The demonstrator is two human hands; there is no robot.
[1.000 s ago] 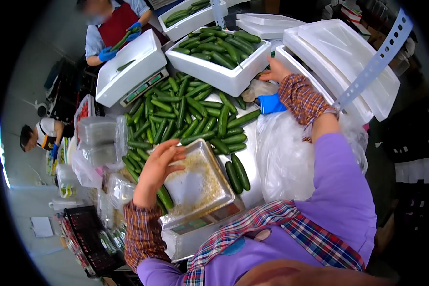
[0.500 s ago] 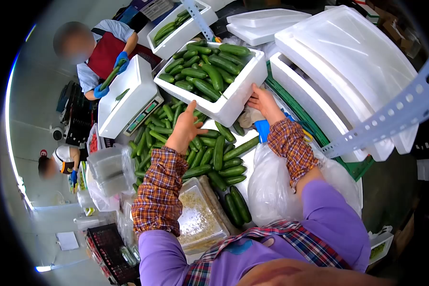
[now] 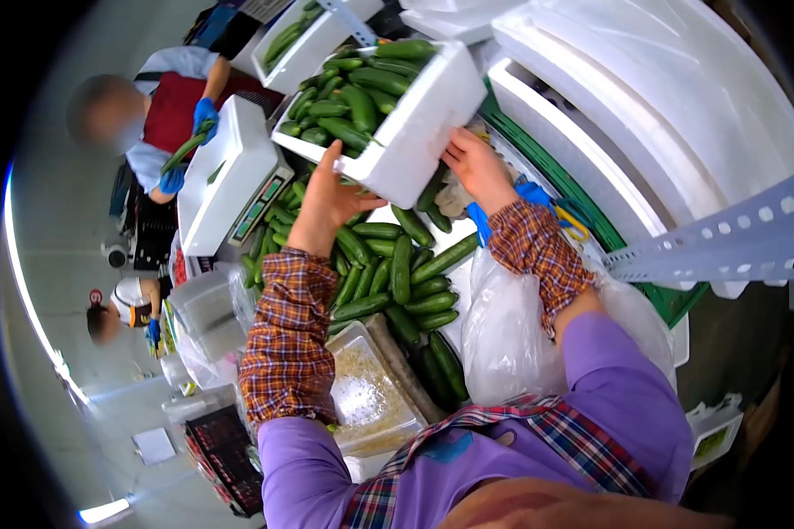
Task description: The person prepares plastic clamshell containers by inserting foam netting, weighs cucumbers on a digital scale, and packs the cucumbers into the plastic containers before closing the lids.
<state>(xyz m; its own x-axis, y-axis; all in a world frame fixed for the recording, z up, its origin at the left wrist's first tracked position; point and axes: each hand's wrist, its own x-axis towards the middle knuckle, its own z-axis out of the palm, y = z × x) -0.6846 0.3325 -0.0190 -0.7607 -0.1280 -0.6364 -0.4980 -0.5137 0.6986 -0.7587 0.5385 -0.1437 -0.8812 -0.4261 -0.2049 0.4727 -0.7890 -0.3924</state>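
A white foam box (image 3: 419, 141) heaped with cucumbers (image 3: 362, 106) stands tilted, its near side raised and its open top leaning away from me. At the near left edge, my left hand (image 3: 326, 201) grips the box, partly beneath its near corner. My right hand (image 3: 478, 167) holds the right end low down, with the fingertips against the wall and partly hidden. Below the box, loose cucumbers (image 3: 400, 269) lie piled on a white surface. Beside my right wrist are a crumpled beige cloth (image 3: 453, 196) and something blue (image 3: 478, 220).
To the left, a person's blue-gloved hands hold a cucumber (image 3: 185, 152) over a foam box (image 3: 207, 189) on a scale (image 3: 260, 207). Nearer me are a clear plastic container (image 3: 370, 397) and plastic bags (image 3: 512, 339). A perforated metal post (image 3: 723, 234) crosses the right side.
The foam box has gone from nearly level to tilted, its near side rising and more of its outer wall showing. Both hands have moved up and slightly left with it.
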